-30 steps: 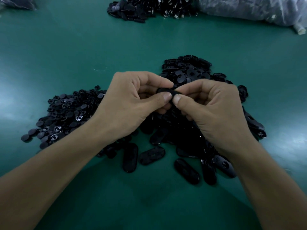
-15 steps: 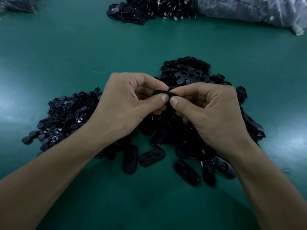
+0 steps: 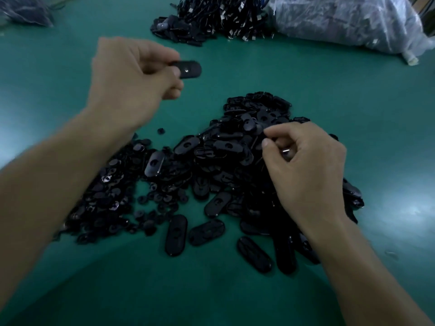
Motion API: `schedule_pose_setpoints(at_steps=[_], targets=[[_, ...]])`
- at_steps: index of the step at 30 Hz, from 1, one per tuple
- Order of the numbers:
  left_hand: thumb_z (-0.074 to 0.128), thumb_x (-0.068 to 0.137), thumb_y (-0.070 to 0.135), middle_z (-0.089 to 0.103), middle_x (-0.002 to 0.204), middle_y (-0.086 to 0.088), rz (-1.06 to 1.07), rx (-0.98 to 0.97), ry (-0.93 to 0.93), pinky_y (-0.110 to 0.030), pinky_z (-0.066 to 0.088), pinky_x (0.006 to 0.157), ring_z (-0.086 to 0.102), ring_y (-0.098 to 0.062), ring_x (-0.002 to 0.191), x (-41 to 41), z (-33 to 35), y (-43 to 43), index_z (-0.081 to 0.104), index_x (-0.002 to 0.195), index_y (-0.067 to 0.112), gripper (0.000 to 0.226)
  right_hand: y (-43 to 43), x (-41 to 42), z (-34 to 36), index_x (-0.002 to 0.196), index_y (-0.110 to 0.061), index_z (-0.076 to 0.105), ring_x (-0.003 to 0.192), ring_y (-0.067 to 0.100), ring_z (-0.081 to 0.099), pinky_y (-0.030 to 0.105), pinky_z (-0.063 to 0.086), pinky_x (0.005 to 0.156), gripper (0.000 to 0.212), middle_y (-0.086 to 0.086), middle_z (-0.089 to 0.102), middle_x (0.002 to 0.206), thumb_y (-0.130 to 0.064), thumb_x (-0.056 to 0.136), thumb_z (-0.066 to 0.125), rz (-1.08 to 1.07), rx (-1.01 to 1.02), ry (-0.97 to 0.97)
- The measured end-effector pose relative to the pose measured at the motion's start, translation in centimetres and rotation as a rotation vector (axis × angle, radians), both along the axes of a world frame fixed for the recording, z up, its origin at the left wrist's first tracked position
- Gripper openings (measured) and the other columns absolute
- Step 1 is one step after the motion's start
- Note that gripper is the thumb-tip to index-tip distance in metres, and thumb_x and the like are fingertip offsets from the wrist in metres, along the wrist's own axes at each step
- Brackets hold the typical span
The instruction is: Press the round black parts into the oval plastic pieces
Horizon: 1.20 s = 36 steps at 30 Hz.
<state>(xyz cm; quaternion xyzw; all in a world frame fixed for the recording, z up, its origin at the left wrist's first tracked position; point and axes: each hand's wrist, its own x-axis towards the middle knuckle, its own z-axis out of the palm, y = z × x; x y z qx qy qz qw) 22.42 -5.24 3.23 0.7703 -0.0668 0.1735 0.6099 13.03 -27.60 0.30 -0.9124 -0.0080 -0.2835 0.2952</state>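
green matting covers the bench [image 3: 247,67], dim and evenly lit, with a clear plastic bag [image 3: 341,22] at the far right and a tangle of dark parts [image 3: 211,17] beside it at the far edge.

from the head view, the left hand [image 3: 131,78] hangs raised over the far left of the bench, blurred. it pinches an oval piece [image 3: 188,69] by one end between thumb and curled fingers. the piece's long axis runs left to right, and its free end sticks out to the right of the hand, with a small pale spot at its middle. whether a round part sits seated there is too blurred to tell.

the right hand [image 3: 306,165] rests low on the heap of oval pieces [image 3: 230,147] at the right, fingers curled, thumb and forefinger close together. a small glint shows inside the curl, but i cannot tell if it grips anything.

the round black parts [image 3: 106,198] lie in a spread at the near left, under the left forearm and touching the oval heap. the left hand looks the nearer one for fetching the next of them, and the right for the next oval.
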Motion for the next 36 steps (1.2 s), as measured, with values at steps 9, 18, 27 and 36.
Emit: schedule_pose_setpoints(at_steps=[9, 18, 27, 36], targets=[[0.075, 0.087, 0.016, 0.071, 0.09, -0.006, 0.227, 0.389, 0.252, -0.013, 0.043, 0.044, 0.058, -0.006, 0.058, 5.5, -2.1, 0.4, 0.065, 0.073, 0.027, 0.021, -0.4, 0.3, -0.4, 0.1, -0.023, 0.074, 0.09, 0.015, 0.055, 0.018, 0.033, 0.073, 0.015, -0.007, 0.057, 0.088, -0.029, 0.095, 0.061, -0.068, -0.086, 0.13], [0.075, 0.087, 0.023, 0.067, 0.115, -0.007, 0.314, 0.474, 0.223, -0.027, 0.046, 0.092, 0.061, -0.021, 0.109, 5.8, -3.2, 0.4, 0.074, 0.111, 0.017, 0.025, 0.1, 0.0, -0.3, 0.094, -0.025, 0.071, 0.082, 0.011, 0.054, 0.018, 0.041, 0.071, 0.025, -0.01, 0.056, 0.082, -0.049, 0.09, 0.063, 0.034, -0.032, 0.101], [0.074, 0.086, 0.026, 0.065, 0.067, 0.013, 0.049, 0.339, 0.076, -0.011, 0.044, 0.062, 0.057, 0.006, 0.058, -1.2, -2.3, -2.6, 0.069, 0.076, 0.031, 0.012, 0.7, -0.5, -0.1, 0.108, -0.026, 0.07, 0.073, 0.001, 0.057, 0.023, 0.052, 0.072, 0.024, -0.018, 0.061, 0.076, -0.033, 0.086, 0.074, 0.062, -0.019, 0.199], [0.063, 0.095, 0.04, 0.074, 0.069, -0.003, -0.315, 0.047, 0.321, -0.02, 0.037, 0.032, 0.054, -0.012, 0.038, -6.2, -0.7, -3.5, 0.074, 0.077, 0.015, 0.032, 0.4, -0.2, 0.0, 0.101, -0.014, 0.077, 0.082, 0.01, 0.065, 0.018, 0.051, 0.078, 0.012, -0.004, 0.071, 0.091, -0.012, 0.09, 0.072, 0.098, 0.03, -0.238]])
